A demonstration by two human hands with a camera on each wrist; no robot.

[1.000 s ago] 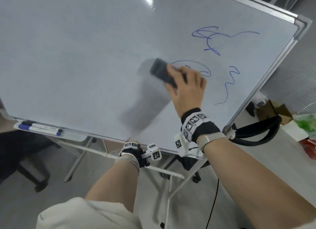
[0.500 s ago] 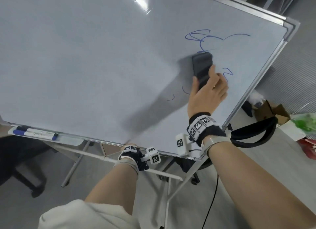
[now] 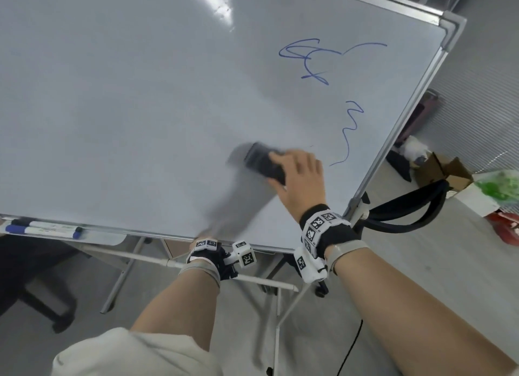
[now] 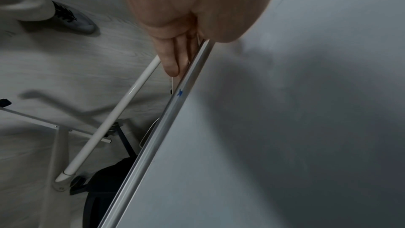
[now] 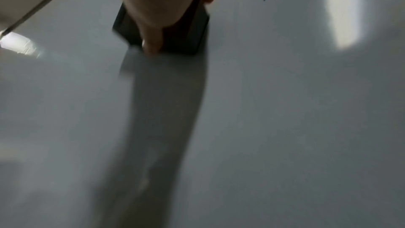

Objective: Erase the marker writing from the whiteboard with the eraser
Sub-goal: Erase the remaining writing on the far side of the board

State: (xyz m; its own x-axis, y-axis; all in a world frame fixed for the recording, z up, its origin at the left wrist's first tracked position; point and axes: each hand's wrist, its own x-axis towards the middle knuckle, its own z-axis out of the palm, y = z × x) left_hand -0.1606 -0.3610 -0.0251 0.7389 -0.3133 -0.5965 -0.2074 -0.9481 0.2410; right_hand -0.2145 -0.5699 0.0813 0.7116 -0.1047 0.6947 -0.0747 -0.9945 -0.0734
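My right hand point(image 3: 297, 176) grips a dark rectangular eraser point(image 3: 262, 162) and presses it flat on the whiteboard point(image 3: 126, 95), low and right of centre. In the right wrist view the eraser point(image 5: 181, 32) sits under my fingers point(image 5: 153, 41), blurred. Blue marker writing point(image 3: 306, 60) stays at the upper right, and a blue squiggle point(image 3: 349, 131) runs down just right of the eraser. My left hand point(image 3: 209, 245) holds the board's bottom frame point(image 4: 175, 110), fingers point(image 4: 171, 61) curled behind the edge.
Two markers point(image 3: 42, 229) lie in the tray at the board's lower left. The board's stand legs point(image 3: 275, 305) and a cross bar point(image 4: 114, 115) are below. A black chair point(image 3: 407, 215), a cardboard box point(image 3: 446, 170) and a shoe point(image 4: 72, 18) are on the floor.
The eraser has swept down and to the left from beside the upper writing to the lower part of the board. The short marks near the middle are gone. The left hand has stayed put.
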